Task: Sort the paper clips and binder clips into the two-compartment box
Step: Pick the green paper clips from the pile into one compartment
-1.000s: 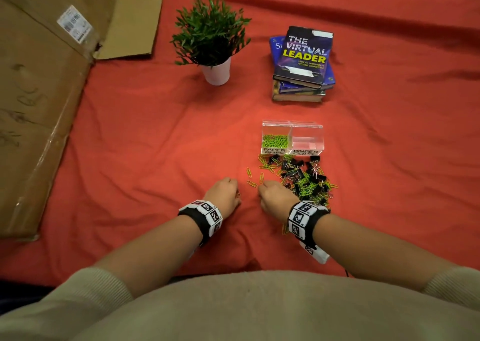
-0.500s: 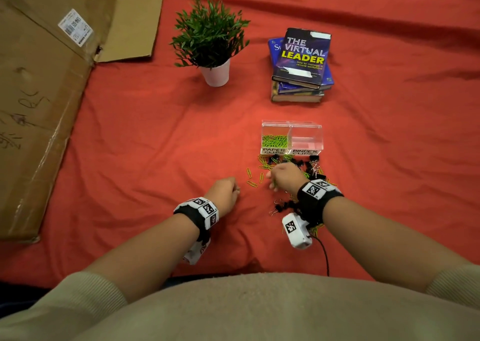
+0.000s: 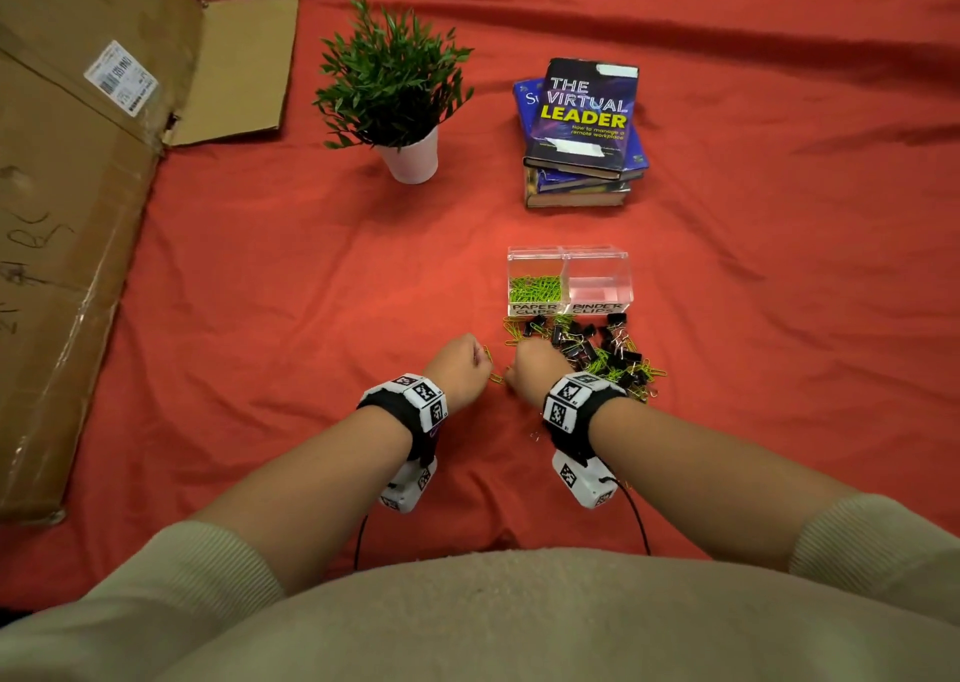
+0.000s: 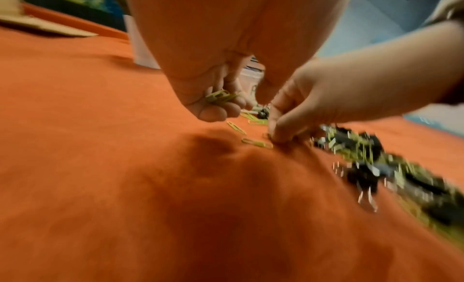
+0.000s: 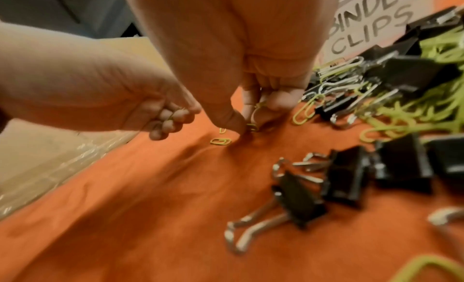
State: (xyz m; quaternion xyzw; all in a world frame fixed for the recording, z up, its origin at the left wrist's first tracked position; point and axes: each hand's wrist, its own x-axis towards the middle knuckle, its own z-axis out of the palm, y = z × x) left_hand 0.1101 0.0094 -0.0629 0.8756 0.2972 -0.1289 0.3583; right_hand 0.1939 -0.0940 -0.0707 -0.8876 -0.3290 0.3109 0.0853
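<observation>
Paper clips (image 3: 613, 364) lie mixed with binder clips (image 3: 576, 341) just before the box (image 3: 597, 255); its left compartment holds green clips, the right none. Our left hand (image 4: 213, 105) curls round a bundle of clips. Our right hand (image 5: 251, 115) pinches one off the cloth (image 3: 260, 292). Risks: snagging cloth with the clip; spilling the left bundle if that fist relaxes.

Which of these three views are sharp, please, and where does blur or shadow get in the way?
Head view: sharp, box labels legible. Left wrist view: clip pile smeared, shadow on the cloth. Right wrist view: near binder clips soft, label readable.
</observation>
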